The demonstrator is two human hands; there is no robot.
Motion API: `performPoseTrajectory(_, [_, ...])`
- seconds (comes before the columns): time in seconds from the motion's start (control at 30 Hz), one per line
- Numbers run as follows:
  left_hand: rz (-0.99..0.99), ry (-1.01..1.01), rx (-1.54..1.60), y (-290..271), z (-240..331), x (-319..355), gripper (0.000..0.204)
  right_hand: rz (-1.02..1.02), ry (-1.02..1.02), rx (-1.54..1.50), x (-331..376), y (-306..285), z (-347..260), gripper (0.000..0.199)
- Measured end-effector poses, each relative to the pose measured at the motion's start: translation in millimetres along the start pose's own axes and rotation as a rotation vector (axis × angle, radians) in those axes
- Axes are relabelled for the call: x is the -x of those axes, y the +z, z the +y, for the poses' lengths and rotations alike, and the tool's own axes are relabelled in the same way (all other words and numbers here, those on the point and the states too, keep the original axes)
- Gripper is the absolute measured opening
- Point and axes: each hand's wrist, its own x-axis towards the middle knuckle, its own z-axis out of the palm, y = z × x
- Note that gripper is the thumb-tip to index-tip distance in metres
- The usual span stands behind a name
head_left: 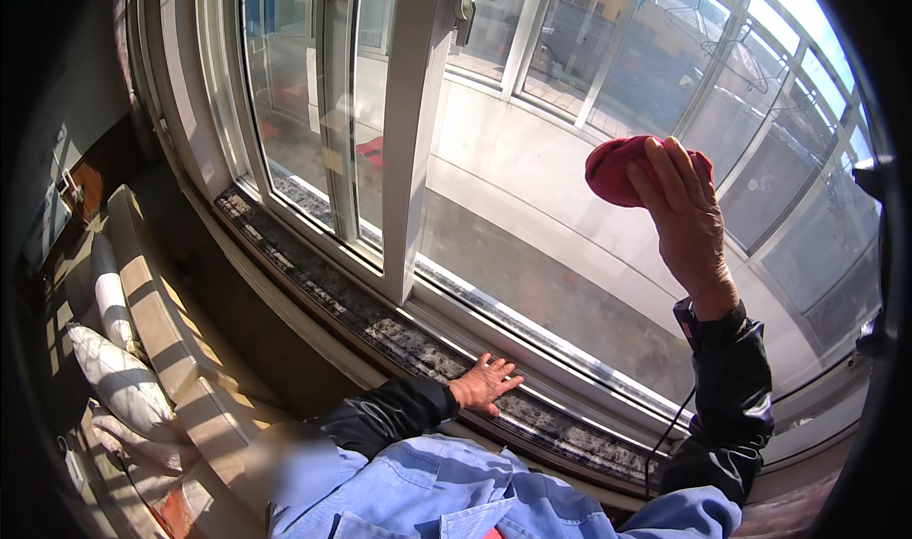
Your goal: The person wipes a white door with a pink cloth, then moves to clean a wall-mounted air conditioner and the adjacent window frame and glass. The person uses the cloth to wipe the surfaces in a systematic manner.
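- Right hand (686,218) is raised to the big window pane (532,245), fingers closed around a bunched red cloth (619,170). The cloth sits high on the right side of the glass, pressed flat to it or very nearly; contact itself is hard to confirm.
- Left hand (483,384) rests open, palm down, fingers spread, on the dark speckled stone sill (380,335). It holds nothing and looks like a brace for leaning toward the pane.
- White window frame post (410,131) stands upright left of the cloth, with a handle (464,5) near its top; it bounds the pane on that side.
- Near left: a sofa (157,321) with striped cushions (119,382) runs under the sill.
- A thin dark cord (670,434) hangs near the right sleeve.
- Far side of the glass: a paved floor and an outer row of windows.
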Motion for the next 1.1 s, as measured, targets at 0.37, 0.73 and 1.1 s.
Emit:
performPoseTrajectory(0.37, [0.081, 0.028, -0.076, 13, -1, -5, 0.11, 0.206, 0.203, 0.232, 141, -5, 6, 0.043])
performPoseTrajectory(0.73, [0.067, 0.027, -0.051, 15, -5, -4, 0.11, 0.683, 1.524, 0.029, 367, -50, 126, 0.053])
performPoseTrajectory(1.1, [-0.002, 0.013, -0.063, 12, -5, -5, 0.112, 0.495, 1.341, -0.045, 405, 19, -16, 0.055])
